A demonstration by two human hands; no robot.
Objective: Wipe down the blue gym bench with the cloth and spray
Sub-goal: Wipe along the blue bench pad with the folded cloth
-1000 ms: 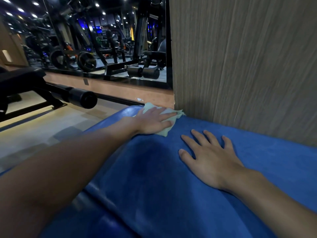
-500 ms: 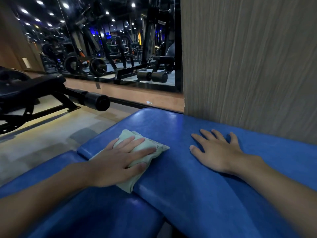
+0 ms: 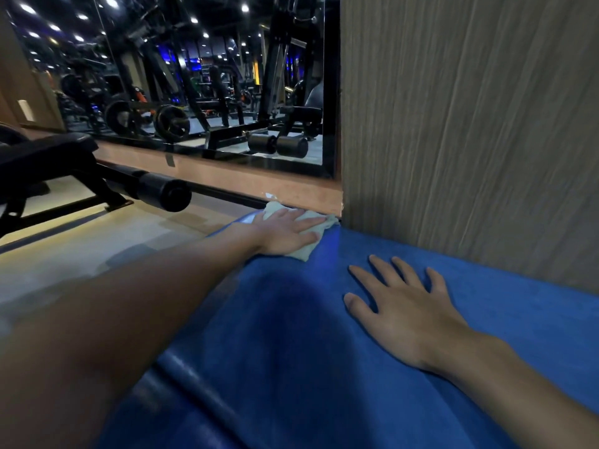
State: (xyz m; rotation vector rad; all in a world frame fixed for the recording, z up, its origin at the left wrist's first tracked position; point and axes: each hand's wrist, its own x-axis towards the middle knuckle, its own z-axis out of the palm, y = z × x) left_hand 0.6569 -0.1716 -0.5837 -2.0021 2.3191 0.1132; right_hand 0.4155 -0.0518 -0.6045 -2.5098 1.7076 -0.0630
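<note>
Cloth, pale green and crumpled [image 3: 309, 236], sits at the blue padded bench's [image 3: 291, 335] far corner under the flat left hand [image 3: 288, 231]; right hand [image 3: 405, 306] rests spread. Overreaching could push it off the edge (no spray visible).

No legible text, label, brand, number or sign is found on any surface in view. The bench [image 3: 324, 335], the cloth [image 3: 311, 251], the wall panel [image 3: 470, 124] and the mirror [image 3: 194, 92] carry no readable markings.

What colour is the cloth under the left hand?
Pale green cloth, seen in the head view.
</note>
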